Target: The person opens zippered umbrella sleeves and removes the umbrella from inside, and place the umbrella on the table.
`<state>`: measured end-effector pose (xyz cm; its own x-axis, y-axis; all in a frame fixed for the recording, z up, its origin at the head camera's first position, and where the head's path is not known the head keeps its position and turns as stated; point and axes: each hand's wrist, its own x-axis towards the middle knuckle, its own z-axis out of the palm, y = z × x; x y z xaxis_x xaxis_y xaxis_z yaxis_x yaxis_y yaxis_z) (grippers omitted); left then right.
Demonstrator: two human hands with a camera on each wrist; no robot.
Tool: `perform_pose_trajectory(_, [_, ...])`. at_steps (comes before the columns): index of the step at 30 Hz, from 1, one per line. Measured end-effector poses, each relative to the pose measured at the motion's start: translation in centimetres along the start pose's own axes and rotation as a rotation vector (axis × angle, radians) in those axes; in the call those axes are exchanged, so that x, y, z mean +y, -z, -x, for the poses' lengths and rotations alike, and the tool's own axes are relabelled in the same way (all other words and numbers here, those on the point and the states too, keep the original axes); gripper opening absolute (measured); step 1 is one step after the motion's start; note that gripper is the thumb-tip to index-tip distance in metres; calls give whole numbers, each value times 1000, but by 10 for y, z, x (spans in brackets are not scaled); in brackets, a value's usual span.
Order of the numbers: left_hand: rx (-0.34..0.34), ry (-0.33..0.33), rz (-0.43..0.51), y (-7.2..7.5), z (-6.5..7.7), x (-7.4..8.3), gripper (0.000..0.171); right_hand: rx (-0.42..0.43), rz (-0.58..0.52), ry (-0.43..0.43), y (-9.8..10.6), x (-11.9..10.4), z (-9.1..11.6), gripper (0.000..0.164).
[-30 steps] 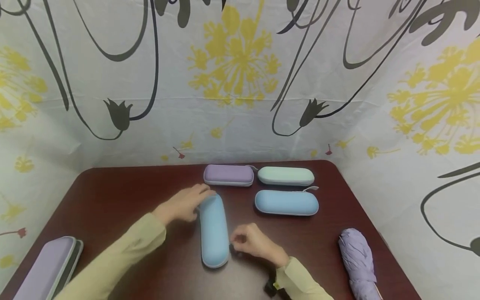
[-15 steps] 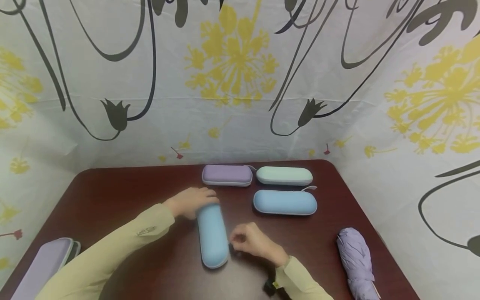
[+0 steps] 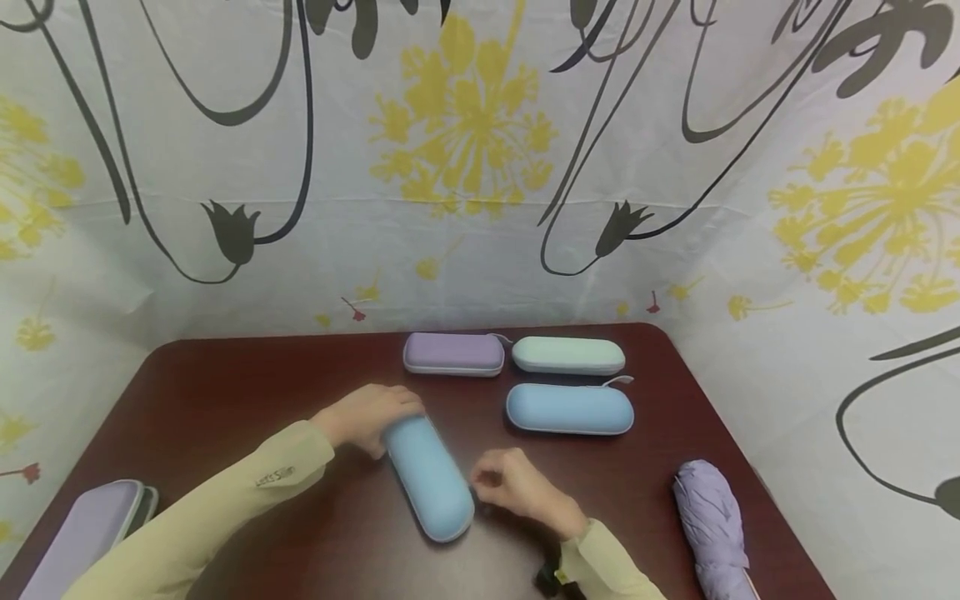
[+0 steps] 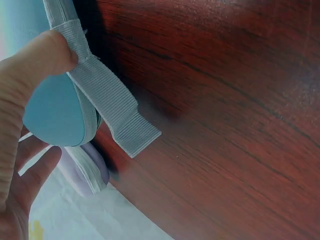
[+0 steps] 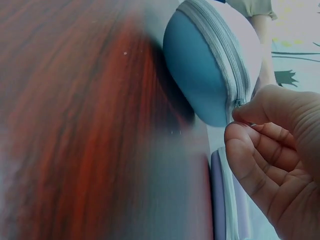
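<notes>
**Blue case held at one end, zip pull pinched beside the other**

A dark wooden bench [image 3: 247,375] carries everything here. On it, near the middle, the blue case [image 3: 431,479] lies slantwise, its far end under the left hand [image 3: 371,415] and its near end beside the right hand [image 3: 525,490]. Three more cases sit beyond it: a second blue one [image 3: 570,409], a purple one [image 3: 453,354] and a mint one [image 3: 568,356].

The left hand grips the far end, thumb on the grey strap [image 4: 105,92]. The right hand is closed in a pinch on the zip pull [image 5: 238,103], thumb against forefinger, just off the case's side.

The likeliest trouble is the case swinging round: with one end held and a sideways tug at the zip [image 5: 215,35], it could pivot on the smooth bench. The pull is tiny and mostly hidden by the thumb — a slight slip would probably lose it. A crooked tug might jam the slider, and the loose strap could stray into the teeth if the left thumb lifted.
</notes>
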<state>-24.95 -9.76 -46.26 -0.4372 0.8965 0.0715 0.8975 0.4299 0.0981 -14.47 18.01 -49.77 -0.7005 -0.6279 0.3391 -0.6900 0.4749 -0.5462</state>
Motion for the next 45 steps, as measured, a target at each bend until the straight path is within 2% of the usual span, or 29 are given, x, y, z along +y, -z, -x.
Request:
perform_pose_trajectory(7, [51,72,89,-5,12,3,72,28,-9,-10,3,2,12,12])
perform_pose_trajectory(11, [68,83,95,-8,15,5,78,42,-44,-11,4,2,15,13])
perform_pose_trajectory(15, [38,95,61,-10,14,7,79,46,-62,1,5,2,16,14])
perform_pose_trajectory(21, [-4,120,22,-7,11,11,77,66,-12,23,7,7,19,16])
perform_pose_trajectory(27, [-36,219,46,-2,15,16,74,90,11,-10,11,10,26,15])
perform_pose_trajectory(35, [48,249,59,-5,25,20,65,155,61,-89,9,10,28,15])
perform_pose_trajectory(45, [102,361,93,-10,35,34,62,280,132,-157,-1,7,28,15])
